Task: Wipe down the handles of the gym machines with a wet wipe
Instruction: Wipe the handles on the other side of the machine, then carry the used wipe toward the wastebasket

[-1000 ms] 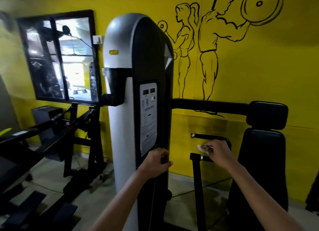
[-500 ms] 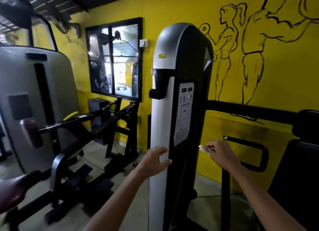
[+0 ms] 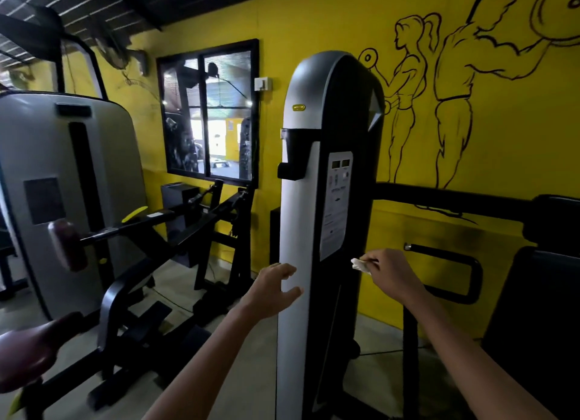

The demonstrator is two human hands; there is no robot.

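My right hand (image 3: pixel 392 273) pinches a crumpled white wet wipe (image 3: pixel 360 264) in the air, just left of a black looped handle (image 3: pixel 452 256) on the machine at the right. My left hand (image 3: pixel 273 289) hovers with loosely curled fingers beside the silver front of the tall weight-stack tower (image 3: pixel 301 237), holding nothing. Whether it touches the tower I cannot tell. A second machine stands at the left, with a grey shroud (image 3: pixel 59 175) and a dark red roller pad (image 3: pixel 67 245) on a black arm.
A yellow wall with black mural figures (image 3: pixel 452 84) runs behind the machines. A dark-framed window (image 3: pixel 208 115) sits at the middle. The black seat back (image 3: pixel 539 319) fills the right edge. Another red pad (image 3: pixel 28 353) blurs at the lower left. Concrete floor (image 3: pixel 185 281) lies between the machines.
The view has swung left, bringing the grey machine into sight. My right hand with the wipe has come off the looped handle. My left hand has let go of the tower's edge.
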